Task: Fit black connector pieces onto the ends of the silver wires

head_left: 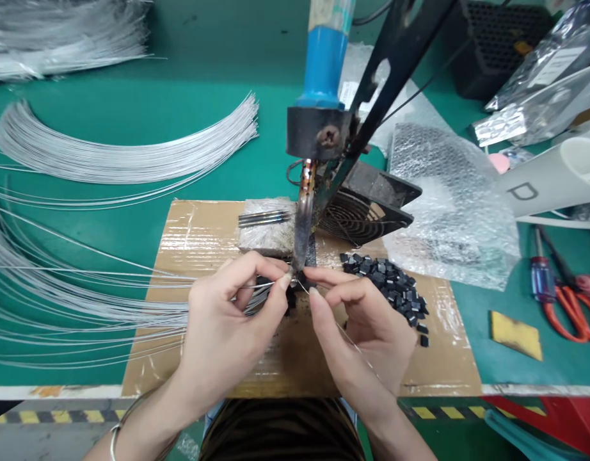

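Observation:
My left hand [228, 320] is closed in a pinch on the ends of a bundle of thin silver wires [84, 307] that fan out to the left. My right hand [362, 326] pinches a single thin wire [352, 342] that runs back over its palm. Both pinches meet just under the tip of a mounted soldering iron [302, 224] with a blue handle [324, 64]. A small black part sits between the fingertips, mostly hidden. A pile of small black components [391, 288] lies right of my right hand on a taped cardboard sheet [203, 237].
More curved silver wires [122, 153] lie on the green table at back left. A black fan [366, 205], bubble wrap [448, 198], a white tube [554, 179], red-handled scissors [568, 307], a screwdriver [539, 275] and a yellow pad [516, 333] sit to the right.

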A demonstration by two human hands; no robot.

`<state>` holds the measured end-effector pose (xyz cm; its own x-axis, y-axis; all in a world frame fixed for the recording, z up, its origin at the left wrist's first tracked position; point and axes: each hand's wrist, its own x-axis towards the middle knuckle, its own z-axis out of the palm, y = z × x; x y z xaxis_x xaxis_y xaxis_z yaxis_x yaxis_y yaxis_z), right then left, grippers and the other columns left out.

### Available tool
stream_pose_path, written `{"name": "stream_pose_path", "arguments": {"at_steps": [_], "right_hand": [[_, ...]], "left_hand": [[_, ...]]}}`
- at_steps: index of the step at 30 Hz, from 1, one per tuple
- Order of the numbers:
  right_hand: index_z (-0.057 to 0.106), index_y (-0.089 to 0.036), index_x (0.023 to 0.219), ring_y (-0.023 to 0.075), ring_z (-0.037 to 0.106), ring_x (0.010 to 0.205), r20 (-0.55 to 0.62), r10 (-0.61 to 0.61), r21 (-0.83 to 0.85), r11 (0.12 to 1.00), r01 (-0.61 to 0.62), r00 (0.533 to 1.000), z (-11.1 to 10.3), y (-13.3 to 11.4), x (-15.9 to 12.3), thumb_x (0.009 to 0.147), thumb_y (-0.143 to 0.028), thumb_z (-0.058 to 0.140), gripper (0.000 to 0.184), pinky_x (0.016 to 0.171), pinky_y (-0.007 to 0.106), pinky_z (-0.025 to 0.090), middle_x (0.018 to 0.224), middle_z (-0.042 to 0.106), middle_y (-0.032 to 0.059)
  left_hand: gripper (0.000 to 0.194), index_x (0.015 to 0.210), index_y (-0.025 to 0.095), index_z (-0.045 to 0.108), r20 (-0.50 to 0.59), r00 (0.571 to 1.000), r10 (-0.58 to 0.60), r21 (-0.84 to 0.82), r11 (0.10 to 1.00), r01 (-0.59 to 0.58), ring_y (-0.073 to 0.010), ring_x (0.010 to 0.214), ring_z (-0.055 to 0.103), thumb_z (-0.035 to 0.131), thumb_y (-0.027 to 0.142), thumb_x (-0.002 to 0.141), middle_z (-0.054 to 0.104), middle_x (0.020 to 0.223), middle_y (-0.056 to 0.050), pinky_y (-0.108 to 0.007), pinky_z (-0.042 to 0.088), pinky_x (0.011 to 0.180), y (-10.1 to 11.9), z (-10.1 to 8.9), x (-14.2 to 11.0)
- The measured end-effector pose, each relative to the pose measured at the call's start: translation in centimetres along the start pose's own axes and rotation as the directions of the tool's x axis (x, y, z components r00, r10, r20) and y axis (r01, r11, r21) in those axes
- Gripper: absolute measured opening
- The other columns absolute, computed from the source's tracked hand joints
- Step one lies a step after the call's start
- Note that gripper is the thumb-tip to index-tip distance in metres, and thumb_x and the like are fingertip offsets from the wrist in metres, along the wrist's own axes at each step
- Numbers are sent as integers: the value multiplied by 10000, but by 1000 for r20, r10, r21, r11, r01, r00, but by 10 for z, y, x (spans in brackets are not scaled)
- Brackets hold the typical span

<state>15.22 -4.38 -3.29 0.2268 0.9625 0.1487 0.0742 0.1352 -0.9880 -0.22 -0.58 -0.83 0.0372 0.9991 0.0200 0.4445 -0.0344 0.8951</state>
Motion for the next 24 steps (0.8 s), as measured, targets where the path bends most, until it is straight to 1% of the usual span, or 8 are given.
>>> {"name": "stream_pose_path", "arguments": {"at_steps": [12,17,24], "right_hand": [[669,-223,903,176,765,1108,-14,-65,-21,998,65,998,2,1,-1,922,-16,711,212,1008,305,585,1189,795,24],[677,-220,926,185,774,1095,-27,-110,-42,993,109,994,4,3,-1,901,10,719,235,994,318,595,1190,797,34],[687,-218,934,186,780,1084,-33,-125,-50,991,123,992,5,3,-2,885,28,728,254,1000,323,600,1174,803,32]], "left_hand": [[126,845,268,727,-10,1000,14,-12,1000,-14,-171,843,732,709,162,911,777,901,30,-267,536,676,1,0,-1],[138,850,272,727,-14,999,31,11,999,-31,-165,832,730,701,154,916,779,908,36,-271,521,662,1,2,-1],[145,840,271,720,-15,999,40,18,999,-39,-160,831,721,699,151,918,776,908,43,-280,505,658,1,1,-2]]}}
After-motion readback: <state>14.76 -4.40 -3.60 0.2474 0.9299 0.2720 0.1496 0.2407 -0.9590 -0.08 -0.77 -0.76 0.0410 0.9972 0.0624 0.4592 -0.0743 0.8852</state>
